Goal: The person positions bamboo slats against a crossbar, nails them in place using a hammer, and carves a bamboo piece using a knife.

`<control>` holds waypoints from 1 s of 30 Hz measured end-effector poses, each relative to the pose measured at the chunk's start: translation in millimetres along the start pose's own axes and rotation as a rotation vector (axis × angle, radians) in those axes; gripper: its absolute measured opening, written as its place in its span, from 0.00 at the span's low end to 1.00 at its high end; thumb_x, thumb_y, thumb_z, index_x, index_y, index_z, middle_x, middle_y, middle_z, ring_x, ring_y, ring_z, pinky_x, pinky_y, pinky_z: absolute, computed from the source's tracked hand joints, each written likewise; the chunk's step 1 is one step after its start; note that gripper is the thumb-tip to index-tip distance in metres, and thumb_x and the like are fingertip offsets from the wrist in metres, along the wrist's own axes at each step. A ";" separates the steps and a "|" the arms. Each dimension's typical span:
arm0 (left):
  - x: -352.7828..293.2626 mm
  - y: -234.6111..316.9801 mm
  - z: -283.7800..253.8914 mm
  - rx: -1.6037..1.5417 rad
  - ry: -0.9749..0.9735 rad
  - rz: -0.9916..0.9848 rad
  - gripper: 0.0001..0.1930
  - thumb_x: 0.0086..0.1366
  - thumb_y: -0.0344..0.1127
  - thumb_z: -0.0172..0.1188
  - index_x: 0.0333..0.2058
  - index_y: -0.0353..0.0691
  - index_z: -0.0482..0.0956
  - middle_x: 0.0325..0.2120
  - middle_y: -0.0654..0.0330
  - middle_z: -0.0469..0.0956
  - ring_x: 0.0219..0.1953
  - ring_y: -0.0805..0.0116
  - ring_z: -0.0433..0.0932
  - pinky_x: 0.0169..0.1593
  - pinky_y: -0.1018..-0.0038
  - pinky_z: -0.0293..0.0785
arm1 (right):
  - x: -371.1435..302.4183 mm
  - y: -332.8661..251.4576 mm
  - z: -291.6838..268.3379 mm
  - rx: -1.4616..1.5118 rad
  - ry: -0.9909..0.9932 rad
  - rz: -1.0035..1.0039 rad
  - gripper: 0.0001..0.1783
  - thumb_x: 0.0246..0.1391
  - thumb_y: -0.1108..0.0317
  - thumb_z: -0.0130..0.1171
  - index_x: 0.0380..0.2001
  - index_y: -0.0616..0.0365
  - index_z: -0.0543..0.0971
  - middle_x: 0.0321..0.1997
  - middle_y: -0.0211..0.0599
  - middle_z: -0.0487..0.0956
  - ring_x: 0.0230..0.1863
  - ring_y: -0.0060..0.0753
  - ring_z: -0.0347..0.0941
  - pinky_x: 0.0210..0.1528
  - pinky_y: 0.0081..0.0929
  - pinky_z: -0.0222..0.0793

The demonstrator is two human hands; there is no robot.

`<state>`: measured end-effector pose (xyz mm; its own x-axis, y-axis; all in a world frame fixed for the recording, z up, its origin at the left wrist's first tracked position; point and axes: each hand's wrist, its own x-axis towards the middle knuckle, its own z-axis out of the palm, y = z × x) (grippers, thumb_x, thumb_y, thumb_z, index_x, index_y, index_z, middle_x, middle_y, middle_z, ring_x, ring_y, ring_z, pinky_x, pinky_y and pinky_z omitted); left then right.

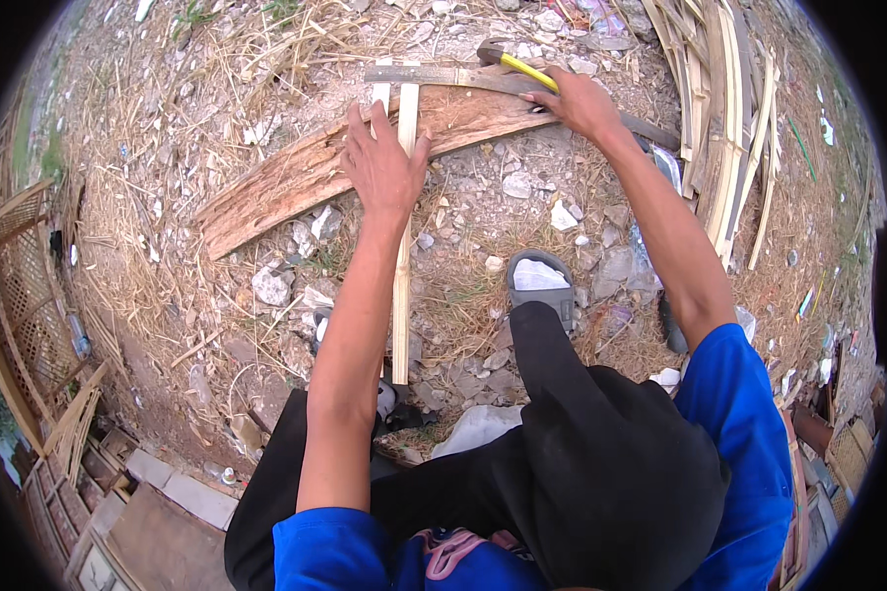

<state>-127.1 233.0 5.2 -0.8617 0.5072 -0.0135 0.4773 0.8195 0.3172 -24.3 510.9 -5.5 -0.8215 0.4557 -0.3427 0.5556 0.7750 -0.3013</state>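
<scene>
A weathered wooden plank (286, 182) lies slantwise on the stony ground in front of me. Two pale split-bamboo strips run toward me over it; the longer strip (402, 295) passes beside my left wrist. Across their far ends rests a greyish bamboo strip (414, 74) that stretches off to the right. My left hand (382, 167) is laid palm down over the pale strips and plank, its fingers spread. My right hand (583, 106) grips the yellow handle of a hammer (527, 71), whose dark head is near the greyish strip. Its fingertips are close to that strip.
Several long bamboo strips (724, 128) are piled at the right. A woven lattice panel (34, 305) stands at the far left. Stones, dry straw and scraps litter the ground around my sandalled foot (540, 281). Boards (168, 537) lie at the lower left.
</scene>
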 end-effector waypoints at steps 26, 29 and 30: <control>-49.6 -88.3 -93.8 -0.011 -0.115 0.147 0.48 0.50 0.27 0.69 0.68 0.41 0.53 0.52 0.42 0.66 0.53 0.39 0.69 0.56 0.52 0.68 | -45.4 -25.7 -48.7 0.238 -0.010 -0.113 0.30 0.54 0.45 0.66 0.42 0.66 0.80 0.37 0.55 0.82 0.39 0.55 0.79 0.44 0.46 0.73; -41.3 -102.3 -90.3 0.059 -0.221 0.114 0.48 0.49 0.27 0.68 0.69 0.44 0.54 0.53 0.44 0.66 0.55 0.39 0.68 0.59 0.52 0.67 | -60.7 -35.0 -29.6 0.238 -0.008 -0.084 0.28 0.54 0.50 0.65 0.48 0.64 0.78 0.38 0.57 0.82 0.40 0.56 0.80 0.46 0.48 0.74; -41.1 -108.2 -87.0 0.122 -0.296 0.105 0.48 0.49 0.27 0.67 0.69 0.46 0.54 0.53 0.44 0.66 0.55 0.40 0.68 0.59 0.52 0.68 | -66.9 -37.0 -20.9 0.237 -0.004 -0.089 0.28 0.54 0.50 0.65 0.48 0.64 0.78 0.38 0.57 0.82 0.40 0.56 0.80 0.46 0.48 0.74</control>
<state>-158.3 100.2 54.0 -0.7279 0.6314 -0.2673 0.5935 0.7755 0.2155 7.4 460.9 47.1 -0.8684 0.3884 -0.3084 0.4959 0.6873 -0.5308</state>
